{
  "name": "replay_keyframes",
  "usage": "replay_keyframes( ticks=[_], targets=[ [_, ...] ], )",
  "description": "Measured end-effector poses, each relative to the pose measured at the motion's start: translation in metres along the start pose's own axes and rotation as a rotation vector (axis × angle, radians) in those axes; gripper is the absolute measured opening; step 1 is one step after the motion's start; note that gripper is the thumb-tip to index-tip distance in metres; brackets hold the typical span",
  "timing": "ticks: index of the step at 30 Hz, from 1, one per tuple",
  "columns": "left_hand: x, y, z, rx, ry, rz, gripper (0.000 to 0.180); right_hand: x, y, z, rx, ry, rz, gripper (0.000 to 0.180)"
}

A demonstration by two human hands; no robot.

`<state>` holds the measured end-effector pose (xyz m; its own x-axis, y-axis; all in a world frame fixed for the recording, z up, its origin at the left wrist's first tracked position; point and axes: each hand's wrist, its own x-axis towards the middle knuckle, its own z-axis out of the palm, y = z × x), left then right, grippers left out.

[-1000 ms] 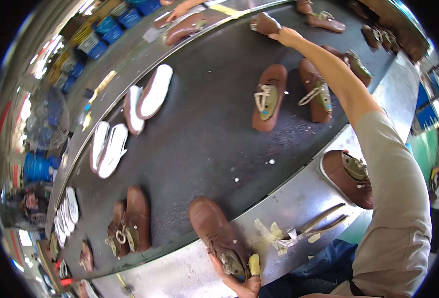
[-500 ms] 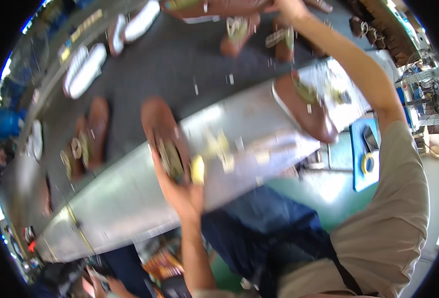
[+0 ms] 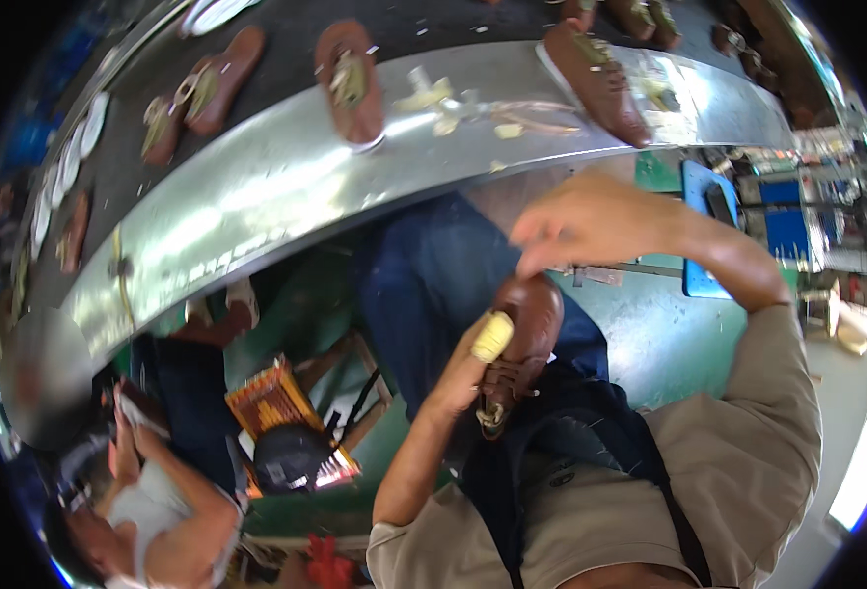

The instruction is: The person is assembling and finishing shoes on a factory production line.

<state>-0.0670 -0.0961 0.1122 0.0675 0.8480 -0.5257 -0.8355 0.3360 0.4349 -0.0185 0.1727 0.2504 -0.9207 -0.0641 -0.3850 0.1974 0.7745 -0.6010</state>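
Both hands meet at one brown shoe (image 3: 524, 334), left hand (image 3: 468, 368) gripping, right hand (image 3: 591, 221) above.

I see brown shoes (image 3: 350, 79) on a metal bench edge (image 3: 257, 196), white insoles (image 3: 90, 123) far left, orange crate (image 3: 276, 402) below.

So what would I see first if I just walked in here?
Probably the brown shoe in the middle, held over the person's lap by the left hand, with the right hand just above it. Then the shiny metal table across the top, with more brown shoes on it.
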Motion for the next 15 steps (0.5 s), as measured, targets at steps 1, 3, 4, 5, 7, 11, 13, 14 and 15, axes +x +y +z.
replay_keyframes(
  ticks=[1, 3, 4, 5, 7, 11, 13, 14, 15],
  targets=[
    [0.000, -0.029, -0.013, 0.107, -0.087, 0.189, 0.060, -0.010, -0.013, -0.012, -0.091, 0.240, -0.072, 0.046],
    [0.010, -0.051, -0.017, 0.014, -0.019, 0.231, 0.064, -0.017, 0.010, 0.002, 0.315, 0.501, -0.141, 0.037],
    [0.000, -0.059, -0.028, -0.035, 0.082, 0.276, 0.069, -0.004, 0.012, 0.028, 0.390, 0.457, -0.187, 0.036],
    [0.001, -0.048, -0.015, -0.116, 0.044, 0.282, 0.069, -0.008, 0.006, 0.039, 0.397, 0.440, -0.159, 0.036],
    [0.002, -0.034, -0.012, -0.212, 0.106, 0.321, 0.063, -0.011, -0.002, 0.065, 0.465, 0.424, -0.161, 0.035],
    [0.000, -0.055, -0.035, -0.137, 0.325, 0.365, 0.063, -0.017, -0.002, 0.095, 0.484, 0.506, -0.133, 0.034],
    [-0.011, -0.039, -0.026, -0.353, 0.182, 0.236, 0.070, -0.037, 0.014, 0.079, 0.403, 0.545, -0.100, 0.033],
    [-0.011, -0.044, -0.034, -0.187, 0.082, 0.317, 0.071, -0.041, 0.015, 0.068, 0.364, 0.572, -0.108, 0.033],
    [-0.004, -0.056, -0.038, -0.205, 0.123, 0.365, 0.071, -0.037, 0.015, 0.054, 0.318, 0.608, -0.137, 0.032]
  ],
)
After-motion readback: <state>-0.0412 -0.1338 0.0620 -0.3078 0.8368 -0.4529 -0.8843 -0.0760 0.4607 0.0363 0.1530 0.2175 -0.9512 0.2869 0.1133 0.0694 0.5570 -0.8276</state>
